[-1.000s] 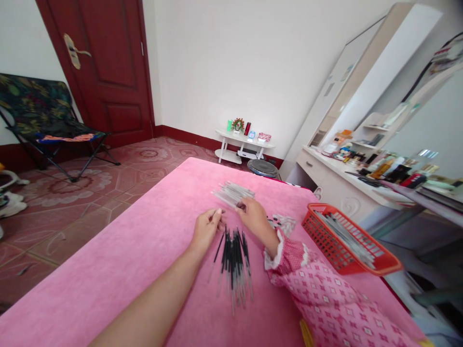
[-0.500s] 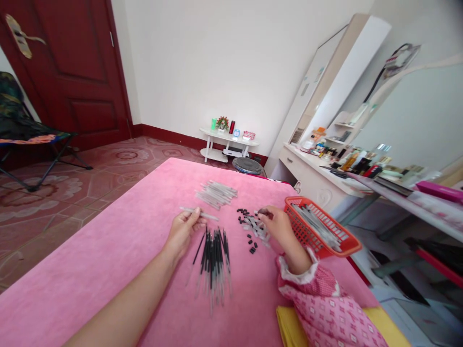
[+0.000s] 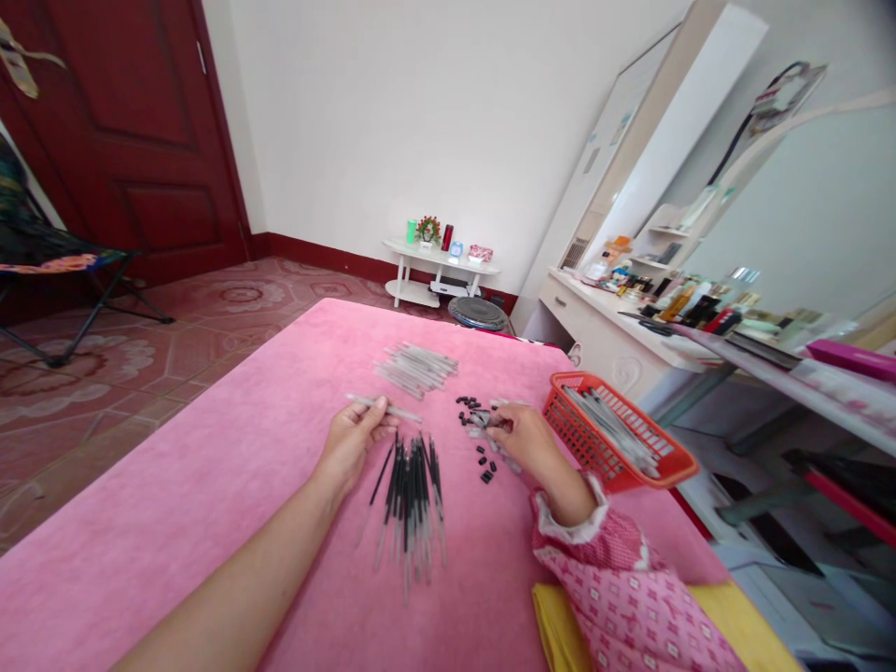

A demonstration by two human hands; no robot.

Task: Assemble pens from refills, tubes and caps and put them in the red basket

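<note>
My left hand (image 3: 352, 439) pinches a slim, translucent pen barrel (image 3: 402, 413) between thumb and fingers, holding it nearly level above the table. Just below it lies a fanned bundle of pen refills (image 3: 413, 485), black at the upper part and pale at the lower ends. My right hand (image 3: 522, 434) has its fingertips pressed together over a small pile of clear pen caps (image 3: 477, 431); what sits in the pinch is too small to make out. Short black pieces (image 3: 485, 477) are scattered beside that pile. Farther back is a heap of translucent barrels (image 3: 418, 370).
An orange basket (image 3: 672, 474) with more pale barrels stands right of my right hand. Yellow cloth (image 3: 560, 627) lies under my right sleeve. Pink cloth (image 3: 210, 485) covers the table. A dressing table (image 3: 595, 313) and a grey-edged table (image 3: 770, 359) stand to the right.
My right hand has moved slightly left and down over the pile of caps. My left hand still holds the barrel in much the same pose. The view has shifted slightly.
</note>
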